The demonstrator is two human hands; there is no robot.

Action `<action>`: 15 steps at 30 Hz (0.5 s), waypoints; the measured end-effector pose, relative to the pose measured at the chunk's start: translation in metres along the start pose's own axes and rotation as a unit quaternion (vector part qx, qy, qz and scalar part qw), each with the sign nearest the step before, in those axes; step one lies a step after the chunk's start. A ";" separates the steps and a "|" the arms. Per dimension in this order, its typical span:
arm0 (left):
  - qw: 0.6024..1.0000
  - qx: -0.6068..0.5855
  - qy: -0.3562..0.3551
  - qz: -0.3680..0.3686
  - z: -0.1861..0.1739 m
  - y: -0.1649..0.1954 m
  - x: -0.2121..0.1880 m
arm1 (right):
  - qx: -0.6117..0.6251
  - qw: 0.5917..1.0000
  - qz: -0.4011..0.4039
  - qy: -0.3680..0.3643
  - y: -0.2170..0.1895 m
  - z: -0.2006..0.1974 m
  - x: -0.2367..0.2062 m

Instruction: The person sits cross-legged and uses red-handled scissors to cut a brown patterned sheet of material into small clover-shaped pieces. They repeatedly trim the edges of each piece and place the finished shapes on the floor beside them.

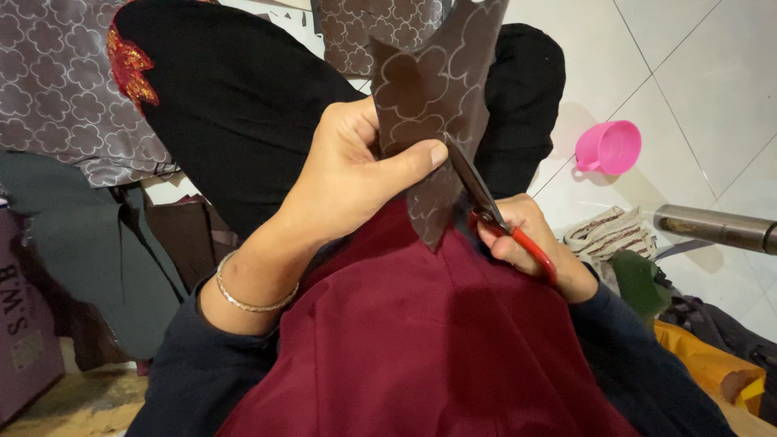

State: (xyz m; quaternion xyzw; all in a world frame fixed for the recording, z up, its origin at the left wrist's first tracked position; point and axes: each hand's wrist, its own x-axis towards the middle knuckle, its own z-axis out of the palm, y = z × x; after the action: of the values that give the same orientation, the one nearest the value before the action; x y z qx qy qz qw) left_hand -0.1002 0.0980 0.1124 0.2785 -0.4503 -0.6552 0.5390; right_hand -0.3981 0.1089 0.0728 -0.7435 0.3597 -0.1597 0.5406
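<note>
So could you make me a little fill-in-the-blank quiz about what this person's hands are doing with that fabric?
1. The left hand pinches a brown patterned fabric piece between thumb and ____.
2. The right hand works scissors with ____ handles.
3. On the white tiled floor lies a small ____ cup.
4. A thin metal ____ circles the left wrist.

Missing words: fingers; red; pink; bangle

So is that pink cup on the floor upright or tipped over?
Tipped: the pink cup lies on its side, its mouth facing the camera.
</note>
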 end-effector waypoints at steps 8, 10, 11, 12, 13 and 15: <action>0.996 -0.079 0.034 -0.040 0.003 -0.009 0.001 | 0.140 0.974 0.173 -0.031 -0.053 -0.014 -0.004; 0.995 -0.081 0.043 -0.045 0.004 -0.010 0.001 | 0.125 0.977 0.168 -0.043 -0.054 -0.016 0.000; 0.993 -0.097 0.042 -0.051 0.003 -0.011 0.002 | 0.113 0.979 0.159 -0.052 -0.053 -0.018 0.003; 0.991 -0.112 0.042 -0.058 0.003 -0.011 0.001 | 0.102 0.981 0.152 -0.061 -0.052 -0.018 0.003; 0.989 -0.127 0.041 -0.064 0.002 -0.011 0.001 | 0.094 0.981 0.161 -0.055 -0.052 -0.019 0.003; 0.986 -0.141 0.044 -0.072 0.001 -0.012 0.001 | 0.078 0.980 0.178 -0.043 -0.054 -0.023 -0.001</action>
State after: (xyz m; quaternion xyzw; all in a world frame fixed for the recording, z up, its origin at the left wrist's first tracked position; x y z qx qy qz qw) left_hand -0.1064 0.0974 0.1025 0.2597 -0.3077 -0.7364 0.5437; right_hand -0.3936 0.1019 0.1310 -0.6293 0.4493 -0.0562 0.6316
